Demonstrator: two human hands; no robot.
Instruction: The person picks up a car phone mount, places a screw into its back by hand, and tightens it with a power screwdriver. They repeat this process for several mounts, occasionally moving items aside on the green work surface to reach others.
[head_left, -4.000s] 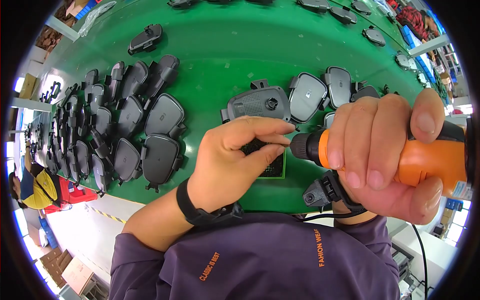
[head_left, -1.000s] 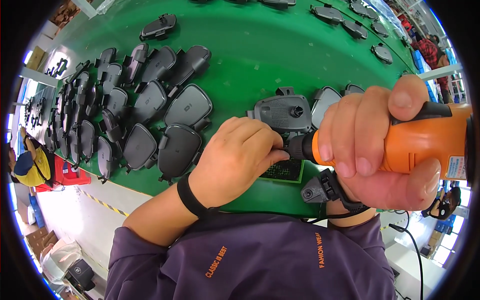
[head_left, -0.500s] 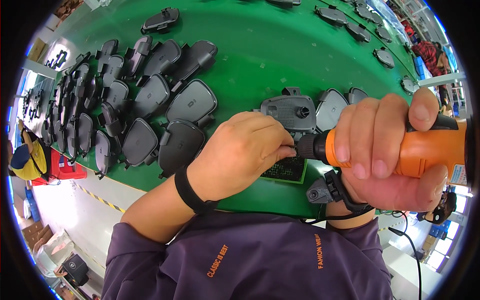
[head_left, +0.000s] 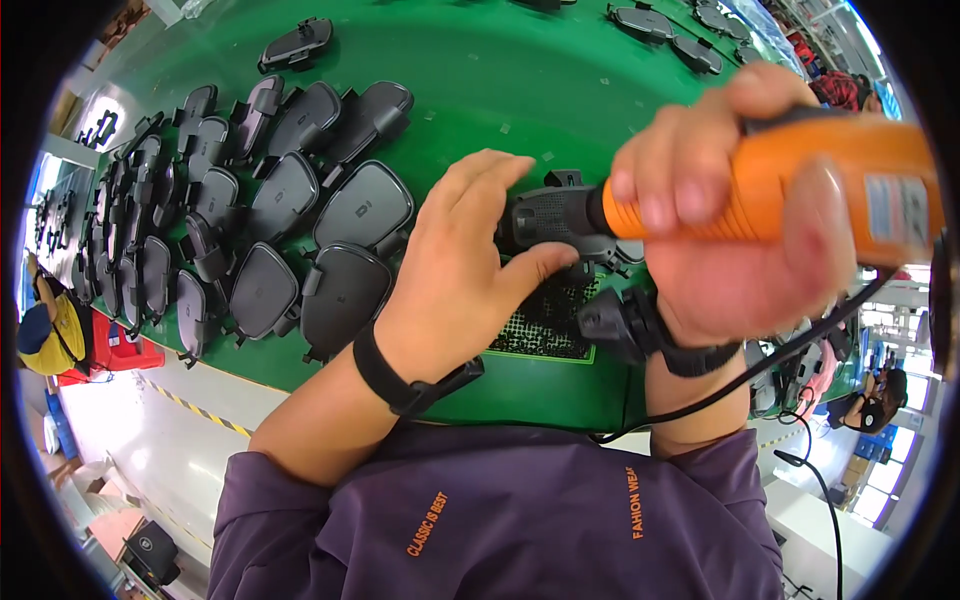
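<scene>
My right hand (head_left: 735, 270) is wrapped round an orange electric screwdriver (head_left: 775, 175), held level with its black nose pointing left. That nose is over a dark grey phone holder (head_left: 548, 212) with a perforated back, which it partly covers. Beside the holder's left edge is my left hand (head_left: 450, 270), its thumb and fingers spread apart; whether it touches the holder I cannot tell. Below the holder lies a green-rimmed tray (head_left: 590, 352) with small dark bits in it, partly hidden by my left thumb. The screwdriver's tip is hidden.
Many phone holders (head_left: 345, 300) crowd the left of the green table (head_left: 470, 90), and several more (head_left: 642, 24) lie at the far right. A black cable (head_left: 740, 378) runs below my right hand. A person in yellow (head_left: 68, 335) is beyond the left edge, near a red stool (head_left: 125, 345).
My left hand has gone from a pinch by the screwdriver's nose to spread fingers at the holder. The screwdriver has moved up and left, over the holder.
</scene>
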